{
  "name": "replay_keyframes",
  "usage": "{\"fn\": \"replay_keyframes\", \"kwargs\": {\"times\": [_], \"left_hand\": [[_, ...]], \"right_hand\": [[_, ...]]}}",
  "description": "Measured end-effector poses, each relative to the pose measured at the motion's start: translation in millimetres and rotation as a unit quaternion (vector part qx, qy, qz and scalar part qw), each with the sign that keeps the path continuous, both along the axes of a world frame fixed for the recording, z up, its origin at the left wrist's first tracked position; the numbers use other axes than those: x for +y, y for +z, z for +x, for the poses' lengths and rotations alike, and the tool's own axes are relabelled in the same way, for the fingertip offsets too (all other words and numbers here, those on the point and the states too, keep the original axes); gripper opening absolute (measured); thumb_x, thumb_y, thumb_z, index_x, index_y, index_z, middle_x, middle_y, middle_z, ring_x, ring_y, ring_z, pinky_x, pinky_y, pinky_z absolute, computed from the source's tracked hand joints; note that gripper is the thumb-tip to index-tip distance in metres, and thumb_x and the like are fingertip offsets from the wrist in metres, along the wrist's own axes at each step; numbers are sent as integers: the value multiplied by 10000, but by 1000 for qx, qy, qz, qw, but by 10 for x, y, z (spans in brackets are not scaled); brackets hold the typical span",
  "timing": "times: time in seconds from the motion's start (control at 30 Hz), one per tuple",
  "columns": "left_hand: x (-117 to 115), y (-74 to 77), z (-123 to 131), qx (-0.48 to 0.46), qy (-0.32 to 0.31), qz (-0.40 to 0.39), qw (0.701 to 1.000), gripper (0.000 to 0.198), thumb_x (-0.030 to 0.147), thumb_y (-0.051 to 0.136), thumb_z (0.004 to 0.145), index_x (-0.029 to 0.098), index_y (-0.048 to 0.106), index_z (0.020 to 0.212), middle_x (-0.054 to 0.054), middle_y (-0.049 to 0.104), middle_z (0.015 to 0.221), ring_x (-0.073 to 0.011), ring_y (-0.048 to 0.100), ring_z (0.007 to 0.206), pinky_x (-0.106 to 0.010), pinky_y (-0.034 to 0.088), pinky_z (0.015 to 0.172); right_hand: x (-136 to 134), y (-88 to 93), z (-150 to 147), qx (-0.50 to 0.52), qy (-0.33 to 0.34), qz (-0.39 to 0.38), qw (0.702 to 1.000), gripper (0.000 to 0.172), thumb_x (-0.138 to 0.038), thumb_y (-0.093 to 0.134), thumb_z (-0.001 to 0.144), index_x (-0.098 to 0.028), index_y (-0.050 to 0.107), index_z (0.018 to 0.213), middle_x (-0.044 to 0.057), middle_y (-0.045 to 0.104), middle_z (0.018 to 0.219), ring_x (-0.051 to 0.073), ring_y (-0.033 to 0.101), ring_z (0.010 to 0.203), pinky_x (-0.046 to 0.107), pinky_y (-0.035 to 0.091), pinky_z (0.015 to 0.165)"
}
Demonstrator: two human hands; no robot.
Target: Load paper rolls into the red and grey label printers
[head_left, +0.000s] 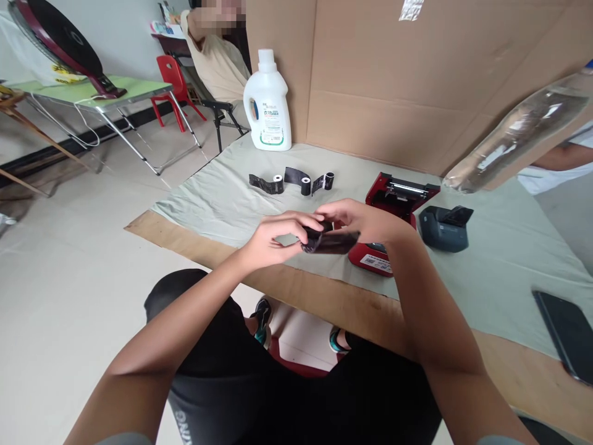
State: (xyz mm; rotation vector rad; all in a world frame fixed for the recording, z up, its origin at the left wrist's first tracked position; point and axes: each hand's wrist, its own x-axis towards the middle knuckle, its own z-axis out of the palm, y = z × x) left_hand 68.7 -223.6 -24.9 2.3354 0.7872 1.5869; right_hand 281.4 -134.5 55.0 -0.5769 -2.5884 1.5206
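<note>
My left hand (273,238) and my right hand (359,219) meet above the table's near edge, both closed on a small roll of black paper (330,241) with its strip pulled out between them. Right behind my right hand sits a red label printer (401,194) with its lid open. Three more black rolls (301,181) lie partly unrolled farther back on the pale green cloth (217,204).
A dark grey printer (443,227) stands right of the red one. A white detergent bottle (267,105) is at the back by a cardboard wall. A clear plastic bottle (519,133) juts in from the right. A black phone (567,334) lies near right. A person sits behind.
</note>
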Motion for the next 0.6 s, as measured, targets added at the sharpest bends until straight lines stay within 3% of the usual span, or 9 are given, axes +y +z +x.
{"fn": "replay_keyframes", "kwargs": {"times": [0.07,0.17,0.27,0.33,0.47,0.6], "left_hand": [[-16,-29,2,47,14,30,998,173,281,668,991,227,671,826,-84,789,1111,-247,731,1170,-437,608,986],[-47,-113,-19,112,115,124,979,116,269,697,961,271,707,846,-45,754,1271,-272,634,1299,-481,550,1041],[-70,-203,-3,130,209,204,948,80,244,725,927,322,736,916,-14,733,1295,-270,595,1236,-469,509,998],[-62,-228,77,131,232,204,942,119,246,691,943,340,749,986,-23,731,1265,-268,590,1175,-465,482,975],[57,-173,432,159,199,115,960,189,275,575,1023,301,756,1069,-45,750,1188,-232,641,1053,-423,458,908],[273,-146,899,181,136,63,972,219,323,552,1061,254,761,1052,-28,796,1071,-185,686,953,-375,455,827]], "right_hand": [[-29,-10,-9,-7,-3,68,998,99,-306,685,868,-216,643,864,-12,592,813,154,517,754,282,400,662],[-67,-3,3,13,-42,173,984,96,-299,705,845,-212,683,877,19,659,911,180,565,812,297,417,703],[-97,111,109,13,-85,220,972,158,-316,689,865,-225,749,981,46,725,1014,206,612,845,327,444,749],[-100,232,245,-4,-138,240,961,199,-337,668,885,-238,764,1029,47,746,997,216,626,827,341,448,747],[-10,406,612,-91,-216,242,941,213,-360,608,918,-240,751,1019,42,743,874,224,629,769,352,445,709],[187,368,895,-220,-223,236,920,152,-352,653,883,-233,728,940,37,734,850,223,630,764,343,434,690]]}}
